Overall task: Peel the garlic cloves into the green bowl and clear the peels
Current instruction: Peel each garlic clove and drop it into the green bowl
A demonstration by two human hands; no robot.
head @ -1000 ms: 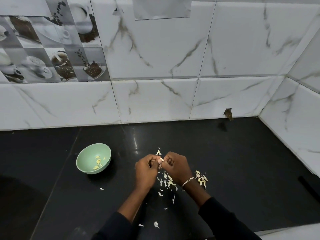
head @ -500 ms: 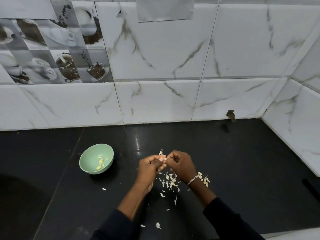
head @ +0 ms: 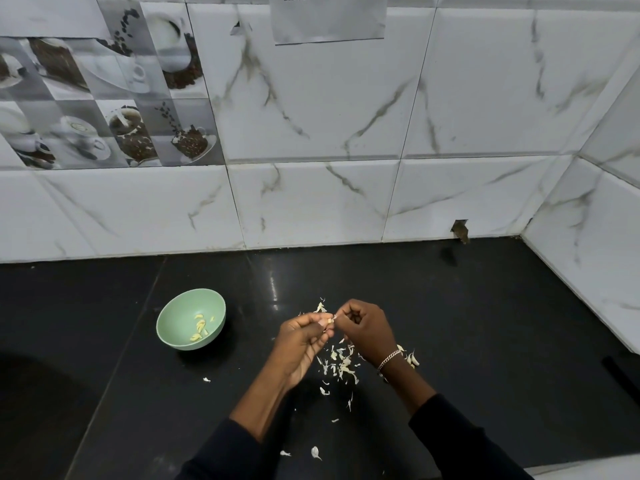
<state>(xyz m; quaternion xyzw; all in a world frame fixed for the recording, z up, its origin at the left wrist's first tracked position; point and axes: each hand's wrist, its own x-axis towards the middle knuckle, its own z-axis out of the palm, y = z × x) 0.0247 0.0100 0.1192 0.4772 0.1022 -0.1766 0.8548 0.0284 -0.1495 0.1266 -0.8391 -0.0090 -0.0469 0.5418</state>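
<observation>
Black tabletop [head: 485, 323] below white marble wall tiles. The left hand [head: 301, 344] and right hand [head: 367, 329] meet fingertip to fingertip, each grip pinched tight on one garlic clove [head: 329, 321] held between them. At nine o'clock from the hands, a green bowl [head: 173, 317] holds several peeled cloves [head: 200, 328]. Loose peels [head: 339, 365] lie at six o'clock, beneath the clove.

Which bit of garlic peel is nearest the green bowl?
The lone peel scrap just in front of the green bowl; all the others lie farther right.
</observation>
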